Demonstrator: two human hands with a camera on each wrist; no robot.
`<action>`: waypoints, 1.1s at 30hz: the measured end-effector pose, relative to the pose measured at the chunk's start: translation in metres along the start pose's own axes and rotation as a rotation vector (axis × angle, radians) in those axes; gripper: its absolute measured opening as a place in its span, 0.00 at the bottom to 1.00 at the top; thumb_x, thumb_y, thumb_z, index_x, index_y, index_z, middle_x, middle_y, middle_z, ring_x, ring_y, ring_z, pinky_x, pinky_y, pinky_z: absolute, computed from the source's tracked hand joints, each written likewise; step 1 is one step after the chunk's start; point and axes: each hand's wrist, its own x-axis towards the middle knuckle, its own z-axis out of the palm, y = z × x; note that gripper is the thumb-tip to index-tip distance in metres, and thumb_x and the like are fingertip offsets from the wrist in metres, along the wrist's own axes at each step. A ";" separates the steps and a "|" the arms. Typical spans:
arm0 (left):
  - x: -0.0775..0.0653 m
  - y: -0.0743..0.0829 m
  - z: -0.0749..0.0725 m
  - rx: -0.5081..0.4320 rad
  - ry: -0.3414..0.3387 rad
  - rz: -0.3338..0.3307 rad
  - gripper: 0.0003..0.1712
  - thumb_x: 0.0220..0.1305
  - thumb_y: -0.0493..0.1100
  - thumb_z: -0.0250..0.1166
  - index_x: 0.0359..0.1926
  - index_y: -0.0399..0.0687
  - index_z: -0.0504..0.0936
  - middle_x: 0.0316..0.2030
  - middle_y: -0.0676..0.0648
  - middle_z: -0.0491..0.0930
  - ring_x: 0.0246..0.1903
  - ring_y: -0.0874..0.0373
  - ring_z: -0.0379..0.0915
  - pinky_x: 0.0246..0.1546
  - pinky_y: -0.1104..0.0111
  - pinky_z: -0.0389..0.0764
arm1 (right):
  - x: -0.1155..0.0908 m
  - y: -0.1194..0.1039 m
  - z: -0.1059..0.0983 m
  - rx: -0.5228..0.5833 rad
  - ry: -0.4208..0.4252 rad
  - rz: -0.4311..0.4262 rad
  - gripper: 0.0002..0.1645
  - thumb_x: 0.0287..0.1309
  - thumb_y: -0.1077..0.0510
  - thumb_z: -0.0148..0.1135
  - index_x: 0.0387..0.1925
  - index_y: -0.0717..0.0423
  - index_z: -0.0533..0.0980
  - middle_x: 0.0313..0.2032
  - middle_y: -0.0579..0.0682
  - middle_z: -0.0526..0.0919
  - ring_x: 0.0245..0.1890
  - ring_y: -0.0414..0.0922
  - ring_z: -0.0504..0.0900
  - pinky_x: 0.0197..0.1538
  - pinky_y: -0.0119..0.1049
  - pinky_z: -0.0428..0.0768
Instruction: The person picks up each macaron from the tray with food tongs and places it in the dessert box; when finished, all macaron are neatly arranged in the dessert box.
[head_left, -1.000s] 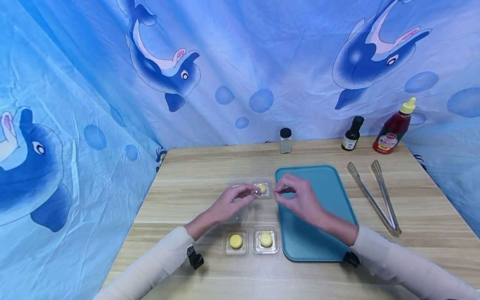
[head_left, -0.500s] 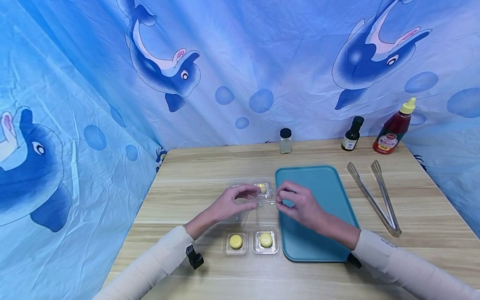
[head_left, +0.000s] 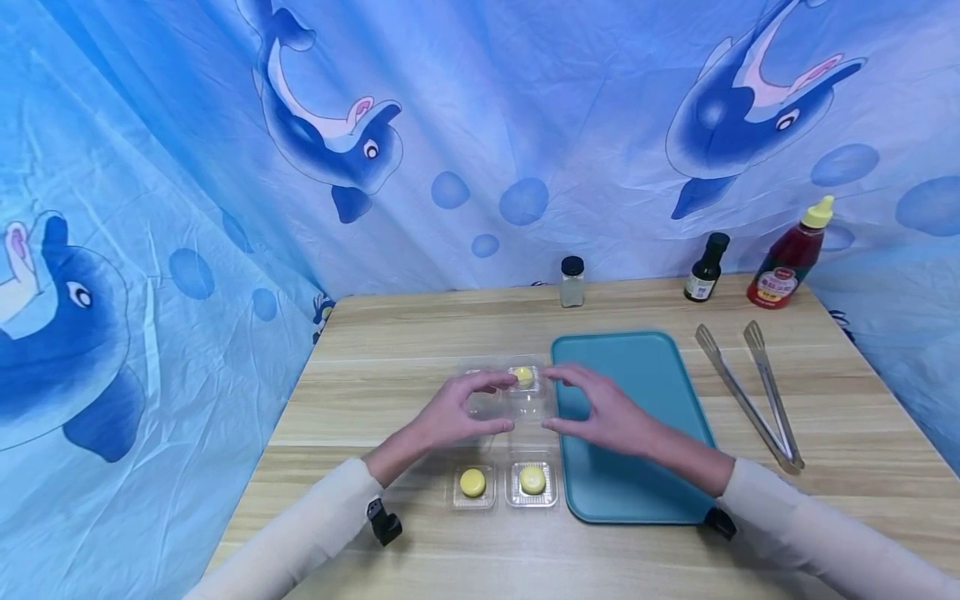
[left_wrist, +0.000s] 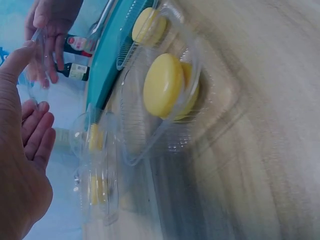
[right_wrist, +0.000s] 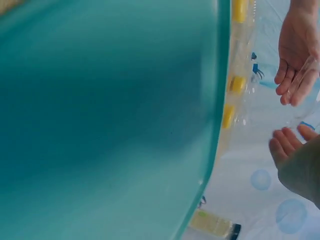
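Facing each other over the table, my left hand and right hand hold a small clear plastic clamshell box by its opposite sides. Thumbs are at the near edge and fingers at the far edge. In the left wrist view the clear plastic stands between both hands, and no macaron shows in it. Nearer me, two clear boxes lie with a yellow macaron and a second yellow macaron. Behind the held box sits another boxed macaron; the box beside it is partly hidden by my left hand.
A teal tray lies under my right forearm. To its right rest metal tongs. Along the back stand a black-capped jar, a small dark bottle and a red sauce bottle. Behind hangs a blue dolphin curtain.
My right hand has gone from pinched fingertips near the tray's left edge to a wider hold on the box's right side. My left thumb and fingers have spread further apart.
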 end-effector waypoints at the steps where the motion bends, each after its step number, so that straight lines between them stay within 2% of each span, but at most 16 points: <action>1: -0.001 0.000 0.001 0.011 0.004 0.009 0.42 0.60 0.57 0.80 0.72 0.51 0.78 0.66 0.57 0.80 0.62 0.54 0.76 0.66 0.46 0.78 | -0.001 0.000 -0.001 0.020 -0.018 0.040 0.42 0.60 0.45 0.80 0.71 0.53 0.74 0.69 0.54 0.78 0.65 0.59 0.80 0.64 0.62 0.81; 3: -0.002 0.000 0.002 0.039 0.009 0.032 0.42 0.60 0.58 0.80 0.72 0.52 0.78 0.67 0.58 0.79 0.62 0.54 0.76 0.64 0.44 0.79 | -0.003 -0.001 -0.001 0.049 -0.042 0.092 0.43 0.61 0.42 0.78 0.72 0.52 0.74 0.69 0.55 0.78 0.64 0.61 0.80 0.62 0.63 0.82; 7: -0.003 0.000 0.004 0.138 0.018 0.094 0.43 0.59 0.59 0.80 0.72 0.53 0.77 0.69 0.57 0.77 0.62 0.54 0.77 0.63 0.45 0.80 | -0.005 -0.001 0.000 0.061 -0.043 0.107 0.44 0.59 0.41 0.79 0.72 0.52 0.75 0.69 0.55 0.79 0.64 0.62 0.80 0.63 0.63 0.82; 11: -0.005 0.000 0.005 0.232 0.030 0.169 0.45 0.57 0.58 0.82 0.72 0.51 0.77 0.70 0.54 0.76 0.63 0.54 0.78 0.73 0.37 0.66 | -0.008 -0.001 0.003 0.039 -0.014 0.068 0.44 0.55 0.45 0.83 0.70 0.53 0.77 0.68 0.55 0.80 0.62 0.61 0.82 0.62 0.61 0.83; 13: -0.006 0.000 0.007 0.253 0.035 0.201 0.45 0.56 0.57 0.83 0.72 0.51 0.77 0.70 0.54 0.77 0.64 0.55 0.77 0.74 0.38 0.64 | -0.010 -0.001 0.005 0.015 -0.007 0.040 0.45 0.53 0.47 0.85 0.70 0.53 0.77 0.67 0.56 0.80 0.61 0.59 0.83 0.62 0.59 0.84; 14: -0.007 0.001 0.007 0.255 0.037 0.220 0.45 0.55 0.56 0.83 0.71 0.50 0.77 0.70 0.53 0.78 0.64 0.55 0.78 0.74 0.39 0.66 | -0.011 -0.001 0.006 0.001 -0.005 0.027 0.45 0.52 0.48 0.85 0.70 0.54 0.77 0.67 0.56 0.80 0.61 0.59 0.83 0.62 0.57 0.84; 17: -0.009 0.000 0.010 0.247 0.038 0.275 0.46 0.54 0.54 0.85 0.71 0.47 0.77 0.68 0.50 0.79 0.63 0.54 0.78 0.65 0.52 0.80 | -0.016 0.001 0.008 -0.037 -0.010 -0.007 0.46 0.51 0.48 0.86 0.70 0.54 0.78 0.67 0.56 0.81 0.63 0.56 0.83 0.63 0.54 0.84; 19: -0.012 0.001 0.012 0.247 0.027 0.286 0.46 0.54 0.53 0.85 0.71 0.47 0.77 0.68 0.50 0.79 0.63 0.54 0.78 0.63 0.58 0.82 | -0.019 0.002 0.009 -0.049 -0.017 -0.025 0.46 0.50 0.49 0.87 0.69 0.55 0.78 0.66 0.56 0.81 0.64 0.56 0.81 0.65 0.55 0.82; 26: -0.027 0.003 0.021 0.325 -0.038 0.291 0.46 0.52 0.57 0.85 0.69 0.46 0.78 0.67 0.46 0.79 0.68 0.52 0.73 0.71 0.52 0.75 | -0.033 -0.001 0.017 -0.132 -0.021 -0.120 0.47 0.44 0.48 0.89 0.65 0.59 0.80 0.62 0.56 0.85 0.63 0.56 0.82 0.66 0.55 0.81; 33: -0.040 0.003 0.031 0.344 -0.094 0.279 0.49 0.49 0.60 0.85 0.68 0.46 0.76 0.66 0.51 0.79 0.67 0.57 0.74 0.71 0.59 0.75 | -0.046 -0.003 0.030 -0.165 -0.060 -0.142 0.47 0.42 0.48 0.90 0.62 0.61 0.81 0.58 0.54 0.87 0.58 0.53 0.85 0.61 0.51 0.86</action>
